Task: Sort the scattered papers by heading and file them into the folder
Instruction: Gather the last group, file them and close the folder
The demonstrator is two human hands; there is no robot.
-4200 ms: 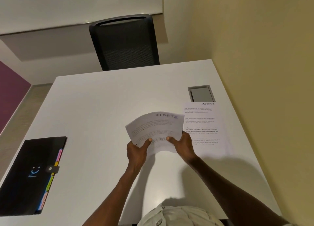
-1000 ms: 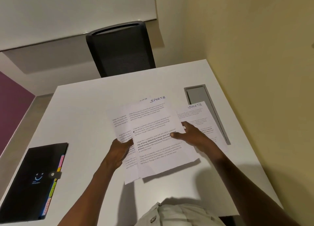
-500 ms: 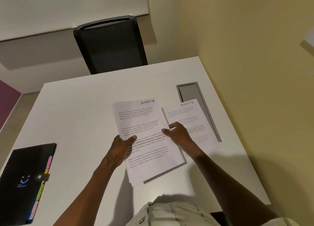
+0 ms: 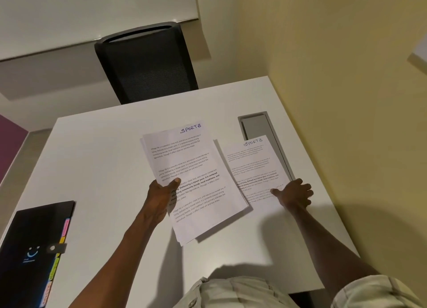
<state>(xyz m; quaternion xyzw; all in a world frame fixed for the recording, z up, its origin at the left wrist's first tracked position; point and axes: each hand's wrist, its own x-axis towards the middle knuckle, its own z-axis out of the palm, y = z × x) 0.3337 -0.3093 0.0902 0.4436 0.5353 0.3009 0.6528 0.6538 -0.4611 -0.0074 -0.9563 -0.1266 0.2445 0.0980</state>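
two groups of white printed paper sheets headed "sports": one held stack of several sheets (image 4: 191, 180), exact number unclear, and one single-looking sheet (image 4: 254, 169) on the table. one black expanding folder with coloured tabs (image 4: 34, 250). one black mesh office chair (image 4: 145, 62). two bare hands.

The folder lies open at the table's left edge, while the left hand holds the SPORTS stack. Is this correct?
Not quite: the folder is closed, its strap snapped over the front, as the head view shows. It does lie at the table's left edge, and the left hand holds the SPORTS stack.
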